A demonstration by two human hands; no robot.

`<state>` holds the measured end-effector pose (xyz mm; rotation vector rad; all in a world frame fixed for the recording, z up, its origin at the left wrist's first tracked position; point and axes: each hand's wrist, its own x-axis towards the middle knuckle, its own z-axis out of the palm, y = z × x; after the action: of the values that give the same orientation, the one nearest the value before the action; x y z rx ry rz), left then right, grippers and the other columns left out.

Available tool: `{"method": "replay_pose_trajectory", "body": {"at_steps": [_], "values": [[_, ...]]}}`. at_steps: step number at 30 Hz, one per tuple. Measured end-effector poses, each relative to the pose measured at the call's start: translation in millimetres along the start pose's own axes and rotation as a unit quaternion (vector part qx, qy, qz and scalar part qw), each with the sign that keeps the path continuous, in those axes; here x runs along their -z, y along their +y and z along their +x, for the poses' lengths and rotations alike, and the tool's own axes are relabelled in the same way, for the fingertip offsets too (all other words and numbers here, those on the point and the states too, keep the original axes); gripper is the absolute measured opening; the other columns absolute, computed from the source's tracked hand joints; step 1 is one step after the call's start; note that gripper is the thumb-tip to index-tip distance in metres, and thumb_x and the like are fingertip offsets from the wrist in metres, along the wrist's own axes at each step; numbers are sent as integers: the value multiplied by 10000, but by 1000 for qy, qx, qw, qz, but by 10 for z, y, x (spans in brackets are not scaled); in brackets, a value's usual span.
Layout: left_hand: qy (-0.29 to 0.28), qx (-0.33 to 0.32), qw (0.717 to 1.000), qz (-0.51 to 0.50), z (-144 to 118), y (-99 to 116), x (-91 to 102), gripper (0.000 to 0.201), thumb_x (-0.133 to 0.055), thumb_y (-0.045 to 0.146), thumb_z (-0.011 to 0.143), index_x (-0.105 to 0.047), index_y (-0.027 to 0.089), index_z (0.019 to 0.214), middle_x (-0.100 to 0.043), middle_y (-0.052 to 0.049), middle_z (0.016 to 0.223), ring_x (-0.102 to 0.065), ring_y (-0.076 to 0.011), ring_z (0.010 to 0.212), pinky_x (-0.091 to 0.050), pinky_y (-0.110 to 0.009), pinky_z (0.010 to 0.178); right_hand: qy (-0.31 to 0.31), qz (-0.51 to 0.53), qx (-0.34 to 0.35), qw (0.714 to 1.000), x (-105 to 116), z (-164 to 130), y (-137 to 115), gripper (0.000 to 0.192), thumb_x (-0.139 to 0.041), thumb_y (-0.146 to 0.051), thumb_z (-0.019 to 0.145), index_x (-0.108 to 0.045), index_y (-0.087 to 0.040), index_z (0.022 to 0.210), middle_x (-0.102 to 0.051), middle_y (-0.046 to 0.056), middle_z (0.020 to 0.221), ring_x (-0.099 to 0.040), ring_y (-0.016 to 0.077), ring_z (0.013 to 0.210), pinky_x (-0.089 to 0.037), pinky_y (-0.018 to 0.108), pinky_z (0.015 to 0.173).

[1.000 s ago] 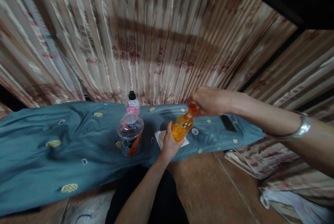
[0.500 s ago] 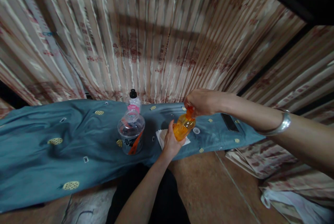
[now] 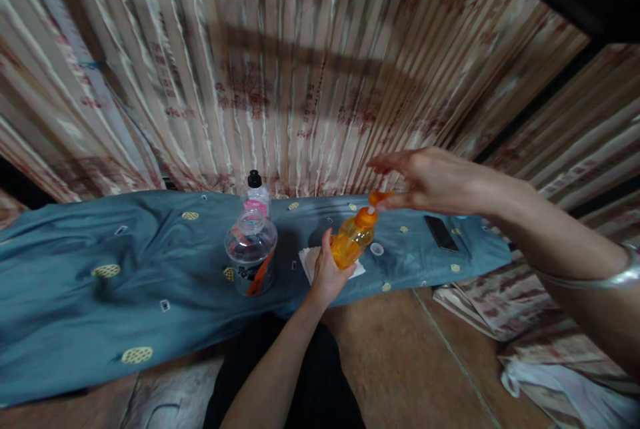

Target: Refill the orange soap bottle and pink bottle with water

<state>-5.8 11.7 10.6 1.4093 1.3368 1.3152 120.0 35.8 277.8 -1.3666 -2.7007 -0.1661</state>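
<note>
My left hand is wrapped round the body of a clear bottle of orange liquid, which leans to the right. Its top has an orange cap, and a smaller orange piece with a whitish tip sits above that. Beside this piece is my right hand, fingers spread and thumb at or touching it; actual contact is hard to make out. Folded white tissue lies under the bottle. A small white round lid or dish rests to its right.
A clear plastic tub with an orange stripe stands left of my hands, before a black-capped bottle. A dark phone lies at right on the teal cloth. Pleated curtain hangs behind.
My right hand has loosened from the bottle's top and moved up and to the right, its fingers spreading. The cap and small orange piece now show. My left hand stays round the bottle.
</note>
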Motion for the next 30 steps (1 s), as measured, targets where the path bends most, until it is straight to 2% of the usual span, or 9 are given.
{"method": "replay_pose_trajectory", "body": {"at_steps": [1, 3, 6, 8, 10, 13, 17, 20, 30], "values": [[-1, 0, 1000, 0, 0, 1, 4, 939, -812, 95, 601, -373, 241, 1418, -662, -96, 1266, -658, -283, 1152, -519, -438, 1025, 16, -1, -11, 1000, 38, -140, 21, 568, -706, -449, 803, -642, -131, 1269, -745, 155, 1105, -713, 353, 996, -521, 393, 772], [-2, 2, 1000, -3, 1, -4, 6, 944, -817, 104, 594, -378, 239, 1419, -658, -96, 1275, -652, -278, 1166, -510, -427, 1036, 91, 58, -68, 992, -1, -430, 55, 391, -603, -540, 846, -734, -197, 981, -766, 98, 875, -726, 307, 775, -502, 407, 684], [0, 5, 1000, -16, 3, -30, 1, 950, -823, 113, 586, -381, 236, 1418, -650, -94, 1283, -642, -270, 1183, -499, -422, 1049, 138, 129, -126, 974, -340, -763, 104, 358, -553, -521, 906, -734, -212, 911, -776, 59, 910, -735, 259, 807, -526, 368, 707], [1, 3, 1000, -24, 4, -50, -7, 952, -820, 115, 591, -372, 241, 1421, -649, -89, 1282, -647, -261, 1172, -501, -419, 1043, 158, 175, -146, 961, -628, -849, 137, 395, -550, -539, 914, -721, -188, 975, -772, 66, 910, -731, 237, 790, -545, 341, 694], [2, -2, 1000, -24, 7, -67, -14, 950, -816, 112, 596, -364, 238, 1423, -645, -95, 1288, -648, -261, 1172, -501, -422, 1042, 161, 212, -152, 952, -837, -820, 159, 493, -608, -554, 884, -662, -148, 1158, -757, 88, 1032, -728, 236, 894, -556, 345, 803], [1, -2, 1000, -20, 15, -90, -24, 961, -819, 101, 586, -361, 219, 1422, -634, -119, 1302, -632, -280, 1201, -491, -441, 1058, 127, 253, -123, 951, -942, -638, 159, 637, -680, -549, 835, -571, -137, 1308, -724, 93, 1154, -692, 239, 1037, -526, 356, 911], [0, 2, 1000, -29, 20, -117, -29, 967, -822, 102, 585, -360, 226, 1425, -637, -118, 1296, -628, -293, 1206, -493, -461, 1056, 69, 297, -74, 949, -943, -378, 128, 499, -703, -561, 800, -665, -180, 1120, -725, 61, 1083, -671, 250, 1039, -497, 385, 937], [-9, 0, 999, -35, 15, -121, -22, 955, -824, 126, 603, -356, 232, 1429, -634, -116, 1305, -630, -293, 1205, -497, -464, 1056, 57, 318, -77, 943, -996, -283, 116, 421, -706, -555, 791, -704, -176, 973, -734, 61, 990, -684, 272, 984, -487, 421, 933], [-28, -15, 999, -35, 21, -123, -14, 978, -827, 135, 598, -327, 223, 1435, -605, -132, 1354, -616, -301, 1234, -493, -480, 1065, 82, 425, -80, 898, -1189, -237, 228, 430, -774, -565, 705, -721, -200, 926, -751, 56, 944, -694, 287, 926, -512, 430, 886]]}}
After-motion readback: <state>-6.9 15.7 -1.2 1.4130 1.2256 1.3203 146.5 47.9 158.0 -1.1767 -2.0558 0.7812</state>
